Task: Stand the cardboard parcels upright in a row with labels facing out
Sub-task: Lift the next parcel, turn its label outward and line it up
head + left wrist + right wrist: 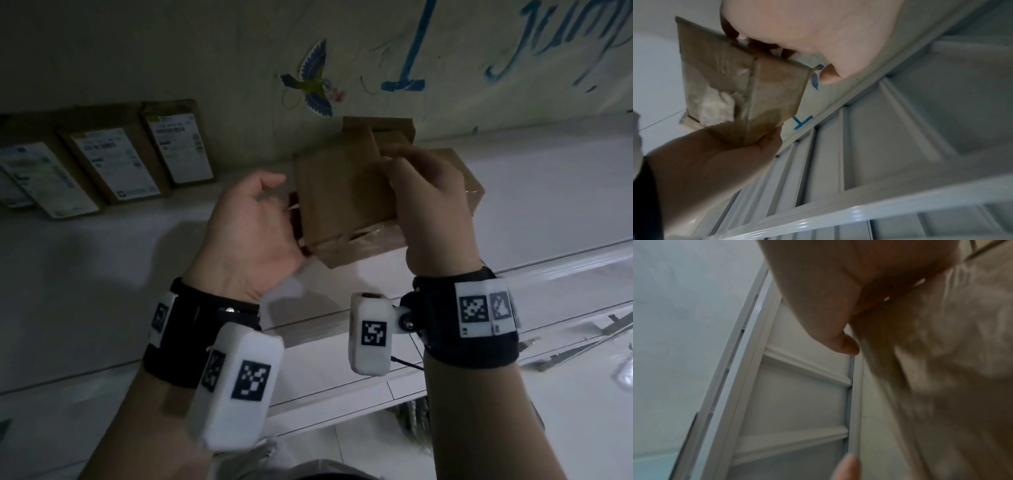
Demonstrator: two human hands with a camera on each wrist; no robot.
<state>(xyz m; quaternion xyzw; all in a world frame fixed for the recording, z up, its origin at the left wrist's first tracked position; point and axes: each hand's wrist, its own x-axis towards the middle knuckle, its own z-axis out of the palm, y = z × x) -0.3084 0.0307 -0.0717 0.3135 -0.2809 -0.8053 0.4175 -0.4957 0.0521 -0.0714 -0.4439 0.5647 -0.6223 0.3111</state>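
a plain brown cardboard parcel [342,202] was held in the air between both hands, above the white shelf top [548,192] and in front of the painted wall [171,51]. the left hand [250,229] was curled round its left edge, fingers tucked behind and thumb arched in front. the right hand [431,205] was closed over the upper right corner, thumb and fingers pinching the top edge. in the left wrist view the parcel [748,84] was seen gripped at opposite ends, with crumpled clear tape on one face. no label could be seen on the face turned toward the head camera.

further parcels were noted: a second brown parcel [387,132] close behind the held one, and another [466,178] lying flat beneath the right hand. at the left, three labelled parcels [113,164] were leaning upright against the wall in a row, labels outward.

the step in hand was judged to be the turning of the held parcel to find its label. the next move was judged to call for rotation until the label faced out, then placement upright beside the rightmost standing parcel [178,147], without that row being knocked.
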